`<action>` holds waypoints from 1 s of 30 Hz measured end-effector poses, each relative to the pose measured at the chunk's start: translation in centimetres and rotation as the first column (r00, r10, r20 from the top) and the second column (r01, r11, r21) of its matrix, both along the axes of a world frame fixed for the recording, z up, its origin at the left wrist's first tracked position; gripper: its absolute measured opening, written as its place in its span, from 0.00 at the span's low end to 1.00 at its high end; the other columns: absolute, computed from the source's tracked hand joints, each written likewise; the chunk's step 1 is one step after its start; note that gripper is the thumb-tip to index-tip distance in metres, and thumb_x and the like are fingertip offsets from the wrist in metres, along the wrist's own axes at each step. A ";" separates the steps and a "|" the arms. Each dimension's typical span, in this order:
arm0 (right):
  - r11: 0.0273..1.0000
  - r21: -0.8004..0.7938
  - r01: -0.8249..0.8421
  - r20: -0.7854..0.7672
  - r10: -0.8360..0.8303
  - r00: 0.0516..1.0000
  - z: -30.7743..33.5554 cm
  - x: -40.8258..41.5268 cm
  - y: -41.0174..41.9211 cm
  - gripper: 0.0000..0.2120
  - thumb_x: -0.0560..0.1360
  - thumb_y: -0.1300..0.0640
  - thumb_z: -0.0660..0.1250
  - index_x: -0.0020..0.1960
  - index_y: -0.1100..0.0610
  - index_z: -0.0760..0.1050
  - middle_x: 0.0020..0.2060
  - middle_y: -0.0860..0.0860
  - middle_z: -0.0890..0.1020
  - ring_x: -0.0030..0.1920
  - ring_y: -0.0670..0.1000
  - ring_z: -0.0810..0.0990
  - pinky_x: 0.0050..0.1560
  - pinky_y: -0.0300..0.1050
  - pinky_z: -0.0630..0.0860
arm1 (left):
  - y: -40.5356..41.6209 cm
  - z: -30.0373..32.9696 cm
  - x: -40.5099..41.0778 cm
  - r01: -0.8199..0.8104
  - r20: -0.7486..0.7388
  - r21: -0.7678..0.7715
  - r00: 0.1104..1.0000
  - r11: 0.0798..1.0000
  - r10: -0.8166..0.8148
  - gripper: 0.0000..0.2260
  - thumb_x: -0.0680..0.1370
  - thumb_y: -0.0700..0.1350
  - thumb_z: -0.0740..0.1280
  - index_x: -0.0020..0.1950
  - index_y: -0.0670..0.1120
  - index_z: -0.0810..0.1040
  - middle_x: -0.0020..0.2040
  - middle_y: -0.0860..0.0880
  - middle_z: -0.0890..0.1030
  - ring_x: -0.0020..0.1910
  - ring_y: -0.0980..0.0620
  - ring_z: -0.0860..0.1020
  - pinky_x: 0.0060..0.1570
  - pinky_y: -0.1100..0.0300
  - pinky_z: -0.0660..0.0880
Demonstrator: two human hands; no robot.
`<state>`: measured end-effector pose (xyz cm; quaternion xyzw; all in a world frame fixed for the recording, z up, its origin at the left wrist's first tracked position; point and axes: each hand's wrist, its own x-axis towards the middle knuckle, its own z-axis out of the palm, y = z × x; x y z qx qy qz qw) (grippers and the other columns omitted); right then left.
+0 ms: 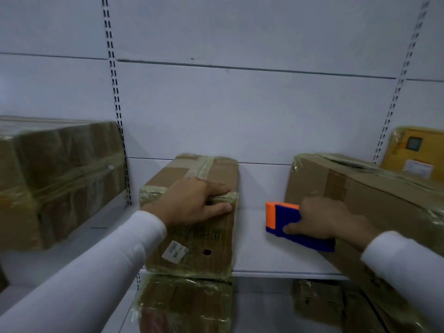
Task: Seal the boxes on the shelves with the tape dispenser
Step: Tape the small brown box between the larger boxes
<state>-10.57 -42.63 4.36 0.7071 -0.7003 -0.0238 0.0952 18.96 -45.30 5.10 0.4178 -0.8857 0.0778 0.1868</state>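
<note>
In the head view, a white shelf (259, 265) is seen against a white slotted back panel (240, 104). A narrow cardboard box (201, 236) stands near the middle of the shelf, its front face at the shelf's front edge and its length running back toward the panel. Clear tape is wrapped across its top and around its front upper edge, and a white label is stuck low on its front face.

The left hand (192, 203), in a white sleeve (96, 260), is laid on the box's front top edge. The fingers are held straight over the top and the thumb lies against the front face, so the hand rests flat and nothing is gripped.

The tape dispenser (288, 224), blue with an orange end, is held by the right hand (329, 219) in the gap between the narrow box and a larger cardboard box (360, 188) at the shelf's right end. The fingers are curled round the dispenser's body, with the orange end pointed left toward the narrow box. Whether the dispenser touches the shelf cannot be told.

A yellow package (415, 152) is seen behind the larger box, at the right edge. A big taped box (60, 176) sits on the neighbouring shelf to the left. More taped boxes (185, 306) are seen on the shelf below.
</note>
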 end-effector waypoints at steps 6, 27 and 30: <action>0.979 -0.204 -0.002 0.283 0.061 0.957 -0.7 1.1 -0.4 0.30 0.69 0.27 0.64 0.31 0.54 0.67 0.25 0.49 0.73 0.25 0.48 0.71 0.28 0.42 0.62 | -0.6 -0.7 -4.4 -0.286 -0.043 -0.122 0.958 0.951 0.283 0.23 0.73 0.68 0.55 0.50 0.50 0.74 0.47 0.51 0.78 0.44 0.47 0.77 0.39 0.56 0.70; 0.941 -0.273 0.198 0.449 -0.057 0.892 3.5 -0.3 3.5 0.30 0.70 0.29 0.67 0.29 0.54 0.65 0.24 0.50 0.71 0.24 0.49 0.69 0.27 0.43 0.60 | 1.5 1.1 -6.1 0.052 0.031 -0.221 0.998 0.974 -0.047 0.36 0.71 0.71 0.59 0.70 0.49 0.68 0.67 0.49 0.73 0.64 0.49 0.71 0.63 0.54 0.68; 0.889 -0.340 0.307 0.418 -0.149 0.896 6.3 -2.0 7.2 0.30 0.70 0.28 0.65 0.29 0.55 0.66 0.24 0.50 0.72 0.24 0.49 0.71 0.26 0.42 0.60 | 2.8 1.2 -8.3 0.260 -0.040 -0.166 0.962 0.951 -0.270 0.37 0.71 0.69 0.63 0.74 0.49 0.64 0.71 0.49 0.69 0.68 0.50 0.69 0.65 0.56 0.66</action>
